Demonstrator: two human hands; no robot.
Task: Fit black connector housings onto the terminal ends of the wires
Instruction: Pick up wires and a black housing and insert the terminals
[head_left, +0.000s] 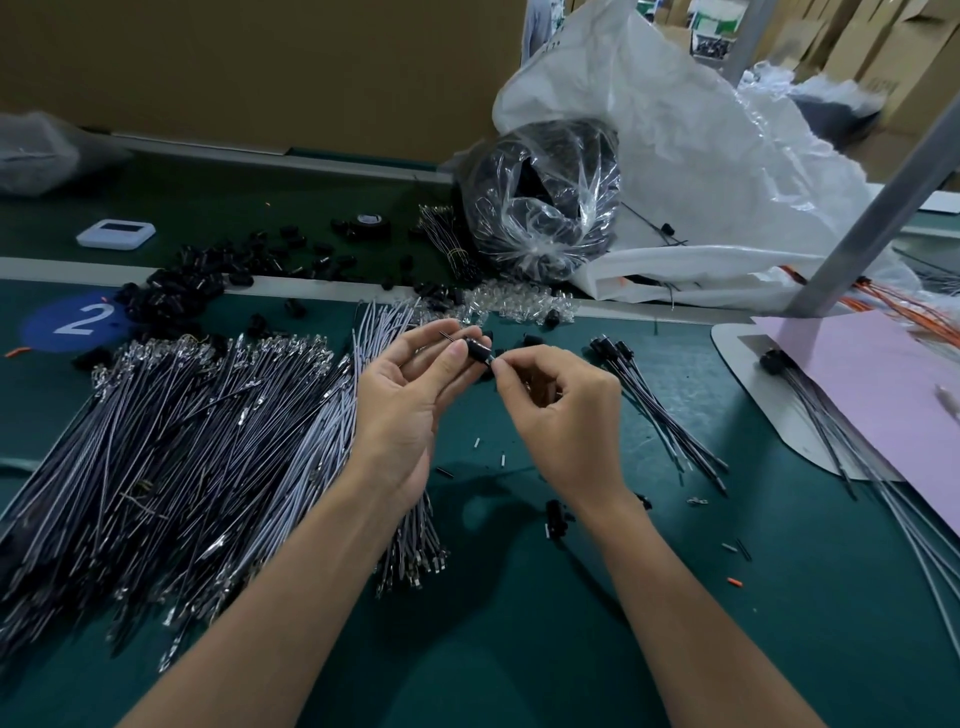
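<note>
1. The black connector housing (477, 349) is held up above the green mat (519, 623), between the two hands, lying roughly level. A thin dark wire (445, 335) pokes out past its far end.
2. The left hand (410, 384) holds the housing, with the thumb and fingertips closed round its far half and the palm turned upward.
3. The right hand (561, 410) pinches narrowly with thumb and forefinger at the housing's near end. I judge it to be gripping that wire, but the piece between the fingertips is too small to be sure.
4. To do this step well, keep the left hand steady and the terminal in line with the cavity. Push straight, close to the tip so the thin wire does not buckle, then tug lightly to check the lock.
5. The unfitted wires (182, 441) lie fanned out on the mat just left of the left forearm.
6. The finished leads (649, 395) lie to the right, with their housings at the far end.
7. The loose housings (208, 280) are scattered beyond the wires, well within reach.
</note>
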